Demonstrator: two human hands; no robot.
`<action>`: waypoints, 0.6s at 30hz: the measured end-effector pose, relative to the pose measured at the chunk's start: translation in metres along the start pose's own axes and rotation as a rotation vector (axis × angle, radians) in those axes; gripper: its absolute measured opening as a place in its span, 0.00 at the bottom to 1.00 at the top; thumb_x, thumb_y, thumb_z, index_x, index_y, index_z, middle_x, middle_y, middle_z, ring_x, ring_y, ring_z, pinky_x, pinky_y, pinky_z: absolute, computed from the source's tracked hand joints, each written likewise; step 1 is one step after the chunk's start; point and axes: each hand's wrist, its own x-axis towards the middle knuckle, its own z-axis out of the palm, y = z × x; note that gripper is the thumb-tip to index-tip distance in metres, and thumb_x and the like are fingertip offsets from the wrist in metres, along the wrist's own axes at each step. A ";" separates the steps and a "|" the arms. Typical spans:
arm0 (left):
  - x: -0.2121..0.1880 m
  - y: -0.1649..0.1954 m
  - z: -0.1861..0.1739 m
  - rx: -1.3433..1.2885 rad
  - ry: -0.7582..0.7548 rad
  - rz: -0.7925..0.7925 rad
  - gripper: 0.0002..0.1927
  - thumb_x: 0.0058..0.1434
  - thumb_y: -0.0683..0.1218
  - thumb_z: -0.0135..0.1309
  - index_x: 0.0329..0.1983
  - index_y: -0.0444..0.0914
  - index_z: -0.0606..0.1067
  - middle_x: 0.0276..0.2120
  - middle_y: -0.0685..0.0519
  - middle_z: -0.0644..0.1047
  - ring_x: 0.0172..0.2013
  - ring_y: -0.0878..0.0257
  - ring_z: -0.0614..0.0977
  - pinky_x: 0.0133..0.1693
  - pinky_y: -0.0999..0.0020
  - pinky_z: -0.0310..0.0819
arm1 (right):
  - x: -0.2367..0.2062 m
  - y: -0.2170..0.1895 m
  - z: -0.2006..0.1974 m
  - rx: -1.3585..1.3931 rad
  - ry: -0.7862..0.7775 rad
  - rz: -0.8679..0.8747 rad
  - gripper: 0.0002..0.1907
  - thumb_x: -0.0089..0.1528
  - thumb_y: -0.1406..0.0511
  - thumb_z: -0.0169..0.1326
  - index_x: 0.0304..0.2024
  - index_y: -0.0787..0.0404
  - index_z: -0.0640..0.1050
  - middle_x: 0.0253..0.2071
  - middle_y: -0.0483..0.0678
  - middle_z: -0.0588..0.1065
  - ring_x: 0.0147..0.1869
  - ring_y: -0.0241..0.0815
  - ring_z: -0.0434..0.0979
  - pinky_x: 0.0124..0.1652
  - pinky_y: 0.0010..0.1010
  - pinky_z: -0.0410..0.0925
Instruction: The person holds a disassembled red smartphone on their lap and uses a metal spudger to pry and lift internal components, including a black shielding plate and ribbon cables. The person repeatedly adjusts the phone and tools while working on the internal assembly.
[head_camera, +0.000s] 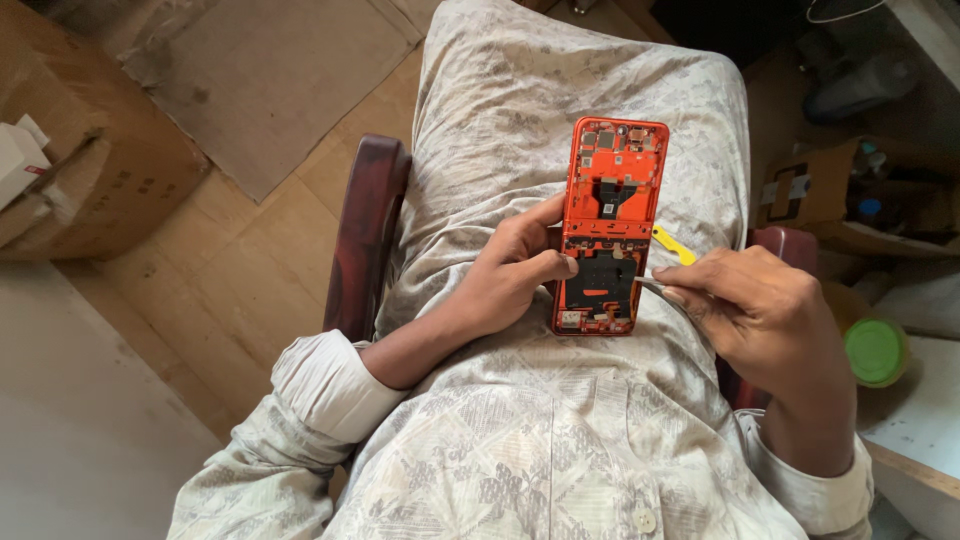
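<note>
An opened orange phone frame (612, 190) with exposed black and metal parts rests on my lap, its length pointing away from me. My left hand (508, 268) grips its left edge, thumb pressed on the lower half. My right hand (762, 312) holds thin metal tweezers (648, 284) whose tip touches the right side of the frame's lower half. A small yellow plastic pry tool (674, 245) pokes out by the frame's right edge, just above my right fingers. I cannot tell whether my hand grips it.
I sit in a dark wooden armchair (366, 232) over a wooden floor. Cardboard boxes (95, 170) stand at the left. On the right are another open box (835, 190) with small items and a green-lidded jar (876, 350).
</note>
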 end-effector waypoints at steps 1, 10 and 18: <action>0.000 0.000 0.000 -0.003 0.005 -0.006 0.33 0.63 0.31 0.44 0.74 0.29 0.62 0.60 0.50 0.76 0.58 0.66 0.77 0.61 0.66 0.73 | 0.000 0.000 0.000 0.013 0.006 0.007 0.09 0.57 0.68 0.65 0.41 0.58 0.83 0.33 0.48 0.80 0.35 0.42 0.78 0.39 0.31 0.67; 0.000 -0.002 0.001 0.003 -0.013 0.034 0.33 0.62 0.30 0.44 0.74 0.30 0.62 0.62 0.51 0.75 0.60 0.67 0.76 0.64 0.69 0.71 | -0.003 -0.005 0.002 0.074 -0.066 0.156 0.08 0.59 0.70 0.62 0.42 0.64 0.82 0.37 0.52 0.82 0.36 0.42 0.84 0.37 0.29 0.73; 0.000 -0.002 0.001 0.020 0.002 0.012 0.32 0.64 0.30 0.44 0.74 0.30 0.62 0.60 0.50 0.76 0.58 0.66 0.76 0.62 0.67 0.71 | 0.001 -0.011 -0.002 0.063 -0.089 0.155 0.10 0.58 0.70 0.63 0.42 0.64 0.83 0.36 0.52 0.82 0.34 0.42 0.83 0.36 0.29 0.73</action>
